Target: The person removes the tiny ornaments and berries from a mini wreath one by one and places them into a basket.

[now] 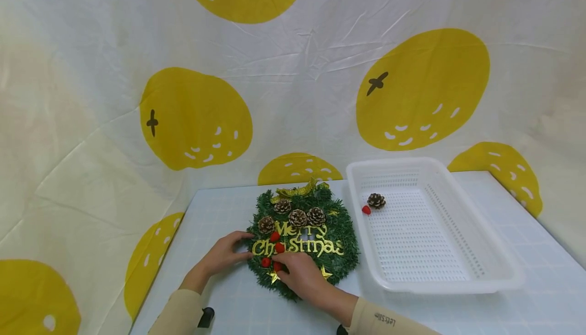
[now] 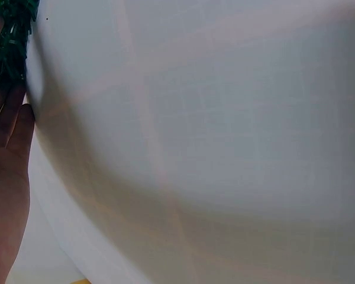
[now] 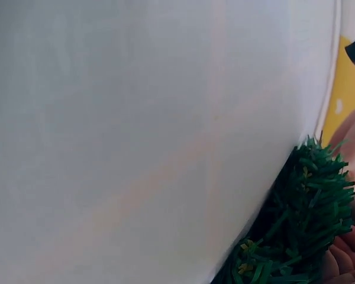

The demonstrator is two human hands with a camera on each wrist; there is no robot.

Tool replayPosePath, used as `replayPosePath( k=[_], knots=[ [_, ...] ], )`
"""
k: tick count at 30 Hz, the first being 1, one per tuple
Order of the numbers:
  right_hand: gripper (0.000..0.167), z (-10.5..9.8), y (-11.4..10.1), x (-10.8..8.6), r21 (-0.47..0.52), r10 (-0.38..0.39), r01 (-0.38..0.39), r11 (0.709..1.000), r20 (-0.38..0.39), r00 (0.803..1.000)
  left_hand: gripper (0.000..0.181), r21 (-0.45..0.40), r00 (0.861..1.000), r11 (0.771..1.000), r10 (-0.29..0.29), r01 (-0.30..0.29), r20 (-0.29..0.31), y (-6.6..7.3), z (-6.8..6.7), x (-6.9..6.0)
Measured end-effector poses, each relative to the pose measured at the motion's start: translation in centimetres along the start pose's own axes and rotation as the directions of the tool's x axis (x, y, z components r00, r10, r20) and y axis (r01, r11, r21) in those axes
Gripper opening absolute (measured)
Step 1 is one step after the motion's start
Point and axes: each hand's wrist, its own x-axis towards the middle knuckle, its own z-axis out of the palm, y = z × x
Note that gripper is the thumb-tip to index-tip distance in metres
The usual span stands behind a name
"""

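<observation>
Pale gridded tabletop (image 1: 215,208) beneath bristly round wreath (image 1: 339,264)

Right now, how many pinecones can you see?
5. On the wreath: a top pinecone, a left pinecone, a middle pinecone beside a right pinecone. The last pinecone lies in the white basket. Some may be hidden.

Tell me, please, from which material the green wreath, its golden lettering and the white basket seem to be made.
Green wreath: probably plastic, slightly glossy; its needles look like thin, flat cut strips in the right wrist view.
Golden lettering: perhaps plastic with a metallic coating, judging by its shiny gold surface.
White basket: most likely moulded plastic, smooth, with rounded corners and regular rows of small openings.
</observation>
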Motion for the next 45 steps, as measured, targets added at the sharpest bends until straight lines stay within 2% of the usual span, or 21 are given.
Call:
replayPosePath(
  k=[8, 13, 18, 29, 45],
  knots=[
    [0.03, -0.4, 0.1, -0.2, 0.061, 0.004, -0.003, 0.998, -0.013, 1.0, 0.051, 0.005, 1.0, 1.0, 0.003, -0.003, 0.0, 0.1, 0.0, -0.1],
    [0.028, -1.4, 0.1, -0.5, 0.106, -0.01, 0.014, 0.994, -0.036, 0.999, 0.051, 0.007, 1.0, 1.0, 0.003, -0.003, 0.004, 0.2, -0.1, -0.2],
    [0.03, -2.7, 0.3, -0.4, 0.172, 0.021, -0.008, 0.985, -0.078, 0.997, 0.052, 0.016, 1.0, 1.0, 0.008, -0.009, 0.005, 0.2, -0.2, -0.2],
    [0.031, -5.4, 1.0, 0.4, 0.264, 0.124, -0.068, 0.962, -0.202, 0.971, 0.052, 0.013, 1.0, 1.0, 0.015, -0.015, 0.005, 0.1, -0.2, -0.1],
    [0.032, -7.9, 0.3, 1.3, 0.315, 0.186, -0.101, 0.944, -0.256, 0.949, 0.051, 0.011, 1.0, 1.0, 0.012, -0.012, 0.007, 0.1, -0.2, -0.1]
  ],
)
